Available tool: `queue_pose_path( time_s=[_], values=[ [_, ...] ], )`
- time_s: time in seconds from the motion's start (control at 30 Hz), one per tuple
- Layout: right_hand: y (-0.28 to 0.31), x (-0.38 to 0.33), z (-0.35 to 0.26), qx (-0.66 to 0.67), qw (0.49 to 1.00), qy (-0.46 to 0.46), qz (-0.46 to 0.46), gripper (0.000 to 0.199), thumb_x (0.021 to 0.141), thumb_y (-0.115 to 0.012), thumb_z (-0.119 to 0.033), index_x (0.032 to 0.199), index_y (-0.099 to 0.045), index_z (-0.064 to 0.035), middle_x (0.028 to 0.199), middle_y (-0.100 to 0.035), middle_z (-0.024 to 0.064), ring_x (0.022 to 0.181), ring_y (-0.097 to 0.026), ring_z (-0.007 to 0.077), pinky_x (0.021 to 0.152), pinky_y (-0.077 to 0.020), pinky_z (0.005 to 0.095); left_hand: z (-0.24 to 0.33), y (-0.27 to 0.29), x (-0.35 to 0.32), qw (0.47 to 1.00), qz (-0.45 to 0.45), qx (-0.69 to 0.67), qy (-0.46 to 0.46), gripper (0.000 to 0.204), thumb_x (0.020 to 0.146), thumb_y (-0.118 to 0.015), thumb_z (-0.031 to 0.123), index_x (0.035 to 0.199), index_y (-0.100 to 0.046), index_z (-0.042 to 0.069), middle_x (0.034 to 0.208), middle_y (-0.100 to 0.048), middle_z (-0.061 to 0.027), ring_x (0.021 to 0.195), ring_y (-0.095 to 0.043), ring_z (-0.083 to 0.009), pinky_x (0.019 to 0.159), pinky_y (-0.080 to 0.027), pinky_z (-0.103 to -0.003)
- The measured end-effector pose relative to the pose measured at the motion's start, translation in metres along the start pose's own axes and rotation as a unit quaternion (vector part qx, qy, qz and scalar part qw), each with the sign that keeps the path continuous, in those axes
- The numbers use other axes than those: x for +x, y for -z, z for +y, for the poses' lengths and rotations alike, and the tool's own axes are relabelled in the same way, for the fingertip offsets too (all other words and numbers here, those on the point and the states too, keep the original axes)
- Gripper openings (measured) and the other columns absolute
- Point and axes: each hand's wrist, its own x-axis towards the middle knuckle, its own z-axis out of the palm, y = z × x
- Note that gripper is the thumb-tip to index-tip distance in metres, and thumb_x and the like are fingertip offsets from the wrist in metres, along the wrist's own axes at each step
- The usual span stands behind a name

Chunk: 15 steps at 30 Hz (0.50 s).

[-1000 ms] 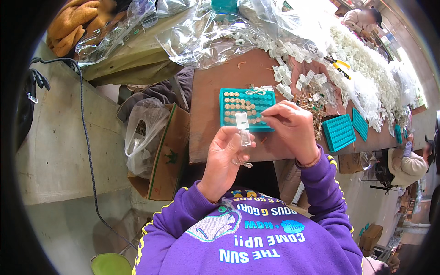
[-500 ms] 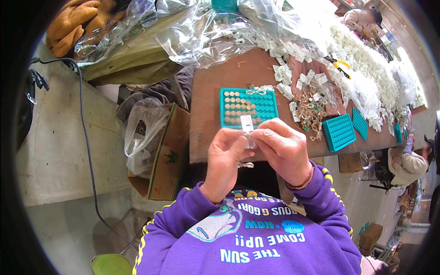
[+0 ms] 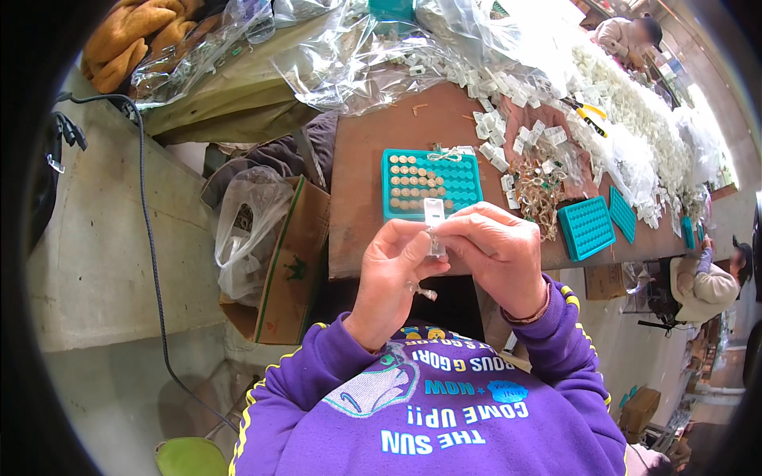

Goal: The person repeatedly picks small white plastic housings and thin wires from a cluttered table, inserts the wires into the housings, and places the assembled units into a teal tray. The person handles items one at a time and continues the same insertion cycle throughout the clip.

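A small whitish plastic case (image 3: 433,209), its flap standing open upward, is held between my two hands just in front of the tray. My left hand (image 3: 385,278) is closed and pinches its left side; a short end of light cord (image 3: 424,292) hangs below those fingers. From the right, my right hand (image 3: 500,252) pinches the middle of the case with thumb and fingertips. Beyond them lies a teal tray (image 3: 470,192) of round pockets, its left part filled with tan coin-like discs (image 3: 413,181). A looped pale cord (image 3: 448,152) rests across the tray's far edge.
A tangle of cords (image 3: 540,186) and many loose white cases (image 3: 492,127) lie right of the tray. Farther right are another teal tray (image 3: 587,228) and yellow-handled pliers (image 3: 589,119). A cardboard box (image 3: 294,262) stands left of the table. Two people work at right.
Both hands and the case have shifted slightly right and toward the tray's near edge. The cord end under my left hand hangs lower. The grip on the case looks the same.
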Motion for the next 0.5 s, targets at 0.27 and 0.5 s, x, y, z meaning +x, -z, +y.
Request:
queue_pose_path(
  time_s=[0.27,0.5],
  values=[
    [-0.014,-0.013,0.012,-0.020,0.994,0.074,0.079,0.024,0.076,-0.069,0.000,0.100,-0.069,-0.0046,0.094,-0.071,0.0080,0.076,-0.067,0.0256,0.070,-0.0535,0.0360,0.003,-0.003,-0.002,0.999,0.026,-0.037,0.006,0.018,0.102,-0.051,0.021,0.111,-0.052,0.006,0.102,-0.062,-0.0070,0.086,-0.059,-0.0114,0.071,-0.050,-0.023],
    [-0.015,-0.009,0.056,-0.250,0.965,-0.005,0.077,0.010,0.078,-0.072,-0.012,0.088,-0.071,-0.0108,0.078,-0.062,0.0044,0.075,-0.060,0.0253,0.066,-0.0494,0.0370,0.003,-0.001,0.000,0.998,0.053,-0.043,-0.003,0.015,0.102,-0.050,0.019,0.112,-0.050,0.007,0.101,-0.061,-0.0095,0.057,-0.038,-0.0036,0.044,-0.029,-0.014]
  ],
)
